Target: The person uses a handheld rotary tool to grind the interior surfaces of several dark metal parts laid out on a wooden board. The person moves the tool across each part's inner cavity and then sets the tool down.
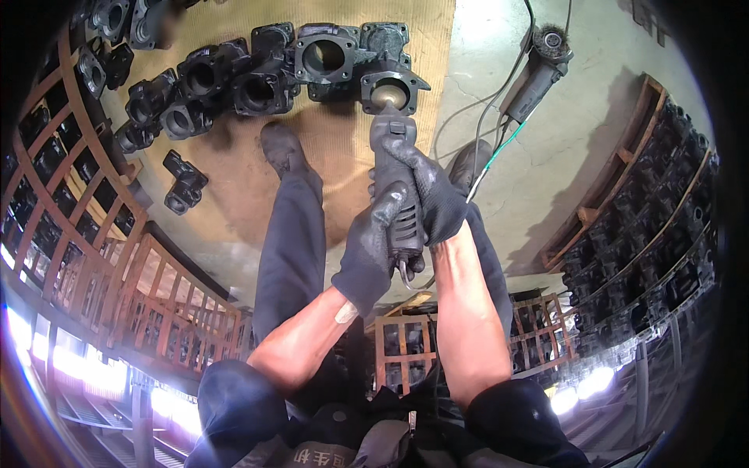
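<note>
Dark sleeves (515, 421) lead up to the left hand (370, 246) and right hand (435, 195), both clasped round a power tool (406, 224), its nose at the round bore of a casting (390, 77) near the right edge of the mat (343, 183). Rightward, smooth floor (546, 187) gives room before a slatted crate (599, 201). The casting is black and square-flanged, the mat tan and ribbed.

Castings (284, 87) on mat (335, 148), grinder (537, 87) right
</note>
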A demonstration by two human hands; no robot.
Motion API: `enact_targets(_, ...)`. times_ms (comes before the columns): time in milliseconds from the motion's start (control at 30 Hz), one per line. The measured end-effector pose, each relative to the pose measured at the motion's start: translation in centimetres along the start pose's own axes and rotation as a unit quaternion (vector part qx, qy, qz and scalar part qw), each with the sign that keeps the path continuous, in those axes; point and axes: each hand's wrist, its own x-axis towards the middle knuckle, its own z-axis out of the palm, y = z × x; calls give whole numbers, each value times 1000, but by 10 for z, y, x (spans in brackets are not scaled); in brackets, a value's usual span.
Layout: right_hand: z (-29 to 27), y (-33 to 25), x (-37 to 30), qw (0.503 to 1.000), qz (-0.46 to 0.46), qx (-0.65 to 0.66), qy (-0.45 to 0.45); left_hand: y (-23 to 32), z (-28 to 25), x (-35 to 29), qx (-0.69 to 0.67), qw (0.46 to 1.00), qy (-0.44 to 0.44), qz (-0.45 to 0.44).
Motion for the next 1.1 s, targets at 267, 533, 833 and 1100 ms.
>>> enact_targets(267, -2, -2, 3, 1000, 0, -13, 5, -3, -4, 7, 12, 1000, -15, 2)
enact_targets(533, -18, -7, 30, 1000, -5, -12, -26, 2, 4, 27, -4, 1000, -6, 8)
enact_targets(833, -12, -5, 11, 1000, 2, -1, -14, 2, 2, 10, -14, 1000, -7, -26)
enact_targets(1100, -18, -13, 26, 999, 14, -3, -29, 7, 7, 23, -35, 999, -23, -26)
